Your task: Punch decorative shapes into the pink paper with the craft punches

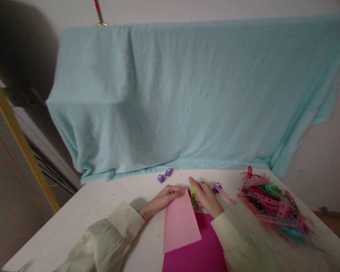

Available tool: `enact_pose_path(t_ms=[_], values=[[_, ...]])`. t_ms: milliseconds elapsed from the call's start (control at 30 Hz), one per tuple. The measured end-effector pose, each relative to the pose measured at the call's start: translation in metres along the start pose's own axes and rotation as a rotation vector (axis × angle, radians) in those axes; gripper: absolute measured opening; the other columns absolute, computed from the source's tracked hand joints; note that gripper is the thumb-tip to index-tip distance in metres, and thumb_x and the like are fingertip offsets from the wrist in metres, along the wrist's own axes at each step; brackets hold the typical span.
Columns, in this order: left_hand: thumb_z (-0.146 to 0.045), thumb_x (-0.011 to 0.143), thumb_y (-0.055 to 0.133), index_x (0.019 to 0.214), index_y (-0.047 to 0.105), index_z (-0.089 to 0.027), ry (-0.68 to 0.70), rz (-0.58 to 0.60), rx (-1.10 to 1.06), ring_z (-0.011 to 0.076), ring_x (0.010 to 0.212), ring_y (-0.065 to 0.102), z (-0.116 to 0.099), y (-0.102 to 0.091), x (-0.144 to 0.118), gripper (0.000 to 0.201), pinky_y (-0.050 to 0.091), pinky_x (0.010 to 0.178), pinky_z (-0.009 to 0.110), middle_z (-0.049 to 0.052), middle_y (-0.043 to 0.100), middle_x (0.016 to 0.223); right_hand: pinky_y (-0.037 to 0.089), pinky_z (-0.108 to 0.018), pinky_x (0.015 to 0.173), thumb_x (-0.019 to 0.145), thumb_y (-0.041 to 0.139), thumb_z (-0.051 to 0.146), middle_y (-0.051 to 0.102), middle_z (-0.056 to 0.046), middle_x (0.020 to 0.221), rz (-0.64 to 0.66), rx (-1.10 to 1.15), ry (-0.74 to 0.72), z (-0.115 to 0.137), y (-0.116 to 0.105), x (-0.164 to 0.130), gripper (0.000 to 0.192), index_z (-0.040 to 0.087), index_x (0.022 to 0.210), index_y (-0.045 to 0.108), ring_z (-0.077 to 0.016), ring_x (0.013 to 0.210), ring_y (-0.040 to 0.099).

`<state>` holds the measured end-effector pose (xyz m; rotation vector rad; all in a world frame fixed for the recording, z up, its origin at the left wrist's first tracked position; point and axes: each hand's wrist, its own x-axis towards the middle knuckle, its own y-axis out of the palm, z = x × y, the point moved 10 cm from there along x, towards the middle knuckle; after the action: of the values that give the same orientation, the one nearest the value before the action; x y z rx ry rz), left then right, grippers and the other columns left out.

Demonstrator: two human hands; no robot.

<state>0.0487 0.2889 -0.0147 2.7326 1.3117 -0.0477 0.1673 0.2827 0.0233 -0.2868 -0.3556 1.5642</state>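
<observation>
Fingers of the left hand (161, 200) rest flat on the light pink paper sheet's (180, 224) far edge; the right hand (205, 196) grips a small green plastic punch (192, 191) there. Heaped punched paper strips (272, 209) far right suggest much work is done.

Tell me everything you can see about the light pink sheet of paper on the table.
The light pink sheet looks like thin matte paper, flat and uncreased. It lies on the white table, overlapping a magenta sheet. The left hand touches its far corner; the right hand sits beside that edge, on a green object.
</observation>
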Motion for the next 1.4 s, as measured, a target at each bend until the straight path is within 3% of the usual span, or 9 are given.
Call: enact_pose_path(t_ms=[500,900,1133,1400], values=[[-0.05,0.083,0.059,0.07,0.06,-0.011,0.018,0.081,0.024,0.0078,0.049,0.038,-0.005,0.007,-0.001,0.041,0.027,0.048,0.021,-0.001,0.051,0.058,0.037,-0.022,0.046,0.083,0.035,0.071,0.047,0.001,0.044,0.051,-0.029,0.035,0.012,0.002,-0.006,0.061,0.019,0.055,0.049,-0.0134,0.046,0.05],[-0.05,0.082,0.06,0.081,0.067,-0.01,0.028,0.102,0.024,0.0096,0.053,0.044,-0.005,0.009,-0.002,0.04,0.032,0.052,0.022,0.002,0.058,0.066,0.029,-0.02,0.039,0.082,0.036,0.073,0.041,0.003,0.043,0.142,-0.01,0.115,0.007,0.015,-0.011,0.06,0.02,0.055,0.044,-0.0099,0.039,0.042],[-0.051,0.082,0.06,0.078,0.067,-0.009,0.041,0.112,0.044,0.008,0.051,0.04,-0.004,0.007,-0.001,0.042,0.028,0.05,0.021,0.0,0.055,0.062,0.028,-0.018,0.04,0.083,0.035,0.073,0.039,0.003,0.044,0.207,-0.005,0.102,0.002,0.026,-0.012,0.062,0.018,0.056,0.046,-0.0087,0.041,0.042],[-0.052,0.077,0.064,0.073,0.063,-0.01,0.015,0.149,0.026,0.0079,0.049,0.039,0.002,0.009,-0.002,0.043,0.028,0.048,0.021,0.0,0.052,0.061,0.023,-0.019,0.034,0.08,0.043,0.073,0.037,0.005,0.043,0.224,0.086,0.246,-0.009,0.033,-0.014,0.057,0.02,0.062,0.047,-0.0078,0.036,0.035]])
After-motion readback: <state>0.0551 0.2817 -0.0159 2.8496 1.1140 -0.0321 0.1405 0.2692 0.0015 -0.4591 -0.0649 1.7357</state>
